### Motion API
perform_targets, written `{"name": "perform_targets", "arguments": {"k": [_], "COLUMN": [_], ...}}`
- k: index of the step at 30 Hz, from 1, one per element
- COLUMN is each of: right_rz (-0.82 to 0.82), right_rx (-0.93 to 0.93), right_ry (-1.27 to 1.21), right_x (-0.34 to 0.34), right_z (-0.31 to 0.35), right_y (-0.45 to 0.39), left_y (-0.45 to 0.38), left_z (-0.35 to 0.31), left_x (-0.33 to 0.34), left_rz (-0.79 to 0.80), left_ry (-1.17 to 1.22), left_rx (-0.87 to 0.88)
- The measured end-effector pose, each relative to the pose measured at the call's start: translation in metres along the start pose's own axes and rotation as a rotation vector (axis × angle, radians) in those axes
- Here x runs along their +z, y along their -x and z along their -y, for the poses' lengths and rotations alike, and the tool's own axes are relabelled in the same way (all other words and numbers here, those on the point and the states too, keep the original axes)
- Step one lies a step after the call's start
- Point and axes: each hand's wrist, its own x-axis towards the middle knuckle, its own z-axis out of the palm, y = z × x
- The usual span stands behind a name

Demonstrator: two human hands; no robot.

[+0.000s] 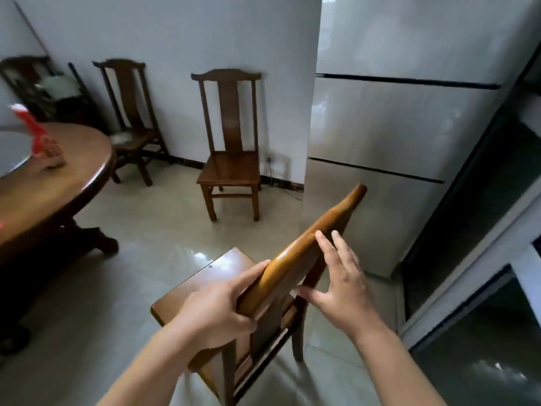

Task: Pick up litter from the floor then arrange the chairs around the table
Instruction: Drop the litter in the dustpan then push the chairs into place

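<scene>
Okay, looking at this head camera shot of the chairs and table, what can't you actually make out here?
- Near chair in the head view: its front legs are hidden under the seat, and the left hand covers part of the top rail.
- Table: cut off by the left edge.
- Red item on the table: motion-blurred, unidentifiable.
- Right hand: contact with the chair back unclear.
- Far-left chair: blurred.

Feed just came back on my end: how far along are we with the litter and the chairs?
No litter shows on the visible floor, so that part looks done. In hand: the left hand grips the top rail of the nearest chair; the right hand is open beside the rail. Left: that chair, plus two chairs by the wall, all standing away from the table.
</scene>
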Motion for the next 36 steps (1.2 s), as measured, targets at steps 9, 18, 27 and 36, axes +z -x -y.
{"name": "perform_targets", "arguments": {"k": [9,18,27,36], "right_rz": [0.064,0.113,0.064,0.095], "right_rx": [-0.003,0.001,0.019,0.038], "right_ry": [-0.089,-0.087,-0.067,-0.071], "right_x": [0.057,0.114,0.122,0.137], "right_z": [0.052,0.12,0.137,0.143], "right_y": [-0.04,-0.067,-0.076,-0.042], "left_y": [0.053,0.083,0.074,0.098], "left_z": [0.114,0.204,0.244,0.259], "left_x": [-0.055,-0.08,-0.084,-0.069], "left_rz": [-0.308,-0.487,-0.525,-0.475], "left_ry": [-0.117,-0.086,-0.106,-0.082], "left_rx": [-0.257,-0.367,-0.184,-0.239]}}
